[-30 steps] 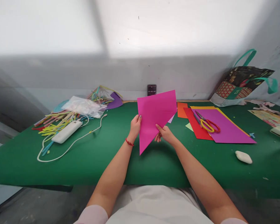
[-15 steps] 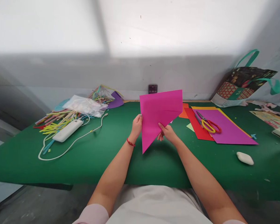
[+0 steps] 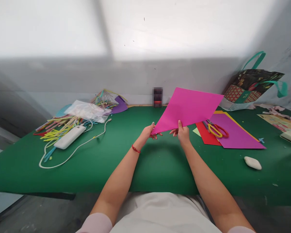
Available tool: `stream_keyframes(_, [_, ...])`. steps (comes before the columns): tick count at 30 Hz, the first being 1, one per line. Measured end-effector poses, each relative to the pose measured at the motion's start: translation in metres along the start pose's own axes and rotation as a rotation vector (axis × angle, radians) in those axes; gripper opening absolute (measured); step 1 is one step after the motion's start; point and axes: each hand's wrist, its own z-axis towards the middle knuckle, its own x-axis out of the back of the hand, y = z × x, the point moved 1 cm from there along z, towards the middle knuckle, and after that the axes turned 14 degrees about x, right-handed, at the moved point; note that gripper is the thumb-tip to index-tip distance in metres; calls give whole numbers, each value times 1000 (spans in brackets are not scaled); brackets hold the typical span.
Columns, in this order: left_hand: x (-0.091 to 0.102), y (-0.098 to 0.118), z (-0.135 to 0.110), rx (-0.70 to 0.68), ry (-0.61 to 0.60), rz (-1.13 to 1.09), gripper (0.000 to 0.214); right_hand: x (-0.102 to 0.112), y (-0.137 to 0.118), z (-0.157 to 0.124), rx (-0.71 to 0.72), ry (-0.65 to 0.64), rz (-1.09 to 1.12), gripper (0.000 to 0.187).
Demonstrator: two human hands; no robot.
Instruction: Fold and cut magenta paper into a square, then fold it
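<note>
A sheet of bright pink paper (image 3: 190,106) is held up above the table, slanting away from me. My left hand (image 3: 147,133) pinches its lower left corner, thumb on top and fingers beneath. Along the near edge my right hand (image 3: 182,132) grips it too, the thumb lying on the paper's face. To the right, scissors (image 3: 217,130) with red and yellow handles rest on purple paper (image 3: 237,129), and red paper (image 3: 210,137) sticks out beside it. The pink sheet hides part of this stack.
On the green table (image 3: 116,168), a white power bank (image 3: 70,137) with its cable lies left, near coloured strips and a plastic bag (image 3: 88,111). A white rounded case (image 3: 253,162) sits right. A patterned bag (image 3: 252,87) leans at the wall (image 3: 135,74), near a blurred dark object (image 3: 157,97).
The pink paper has turned and swung to the right, its pointed corner now at my left hand. My right hand has shifted slightly right and holds the near edge.
</note>
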Motion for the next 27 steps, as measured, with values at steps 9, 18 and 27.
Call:
stream_keyframes(9, [-9,-5,-1,111,-97,41,50,1,-6,-3,-20,19,22,61])
stream_keyframes(18, [-5,-1,-11,152,-316,93,41,11,-4,4,-61,-124,6,61])
stream_keyframes(27, [-19,-6,-5,122,-228,-230,62,2,-7,-4,-119,-420,61,61])
